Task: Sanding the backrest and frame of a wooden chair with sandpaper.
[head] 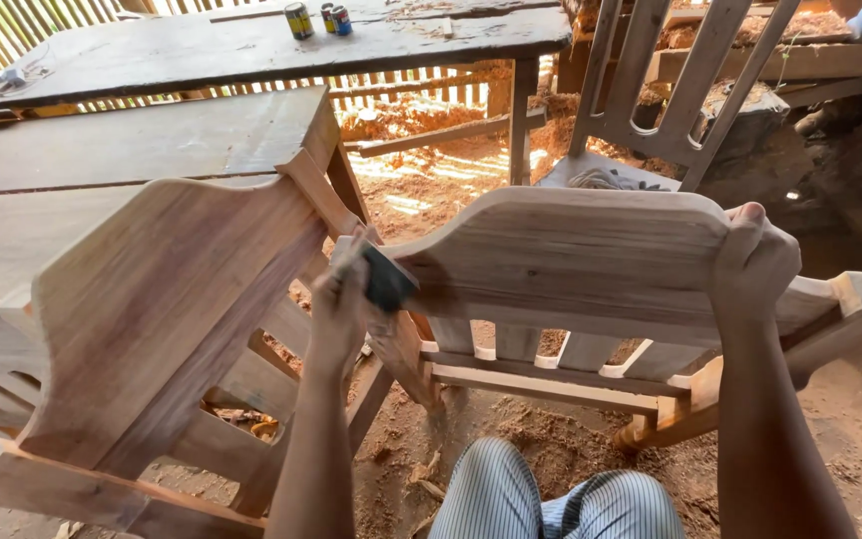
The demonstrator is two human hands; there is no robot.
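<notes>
An unfinished wooden chair back (571, 260) with a curved top rail and vertical slats lies tilted in front of me. My left hand (343, 304) presses a dark sanding block (388, 277) against the left end of that top rail. My right hand (755, 260) grips the rail's right end from above, fingers wrapped over the edge. My knee in striped trousers (551, 494) shows below the chair.
A second unfinished chair back (162, 309) leans at the left. Behind it stand a wooden workbench (132, 140) and a dark table (251, 45) with small cans (299, 20). Another chair (670, 90) stands at the back right. Sawdust covers the ground (431, 190).
</notes>
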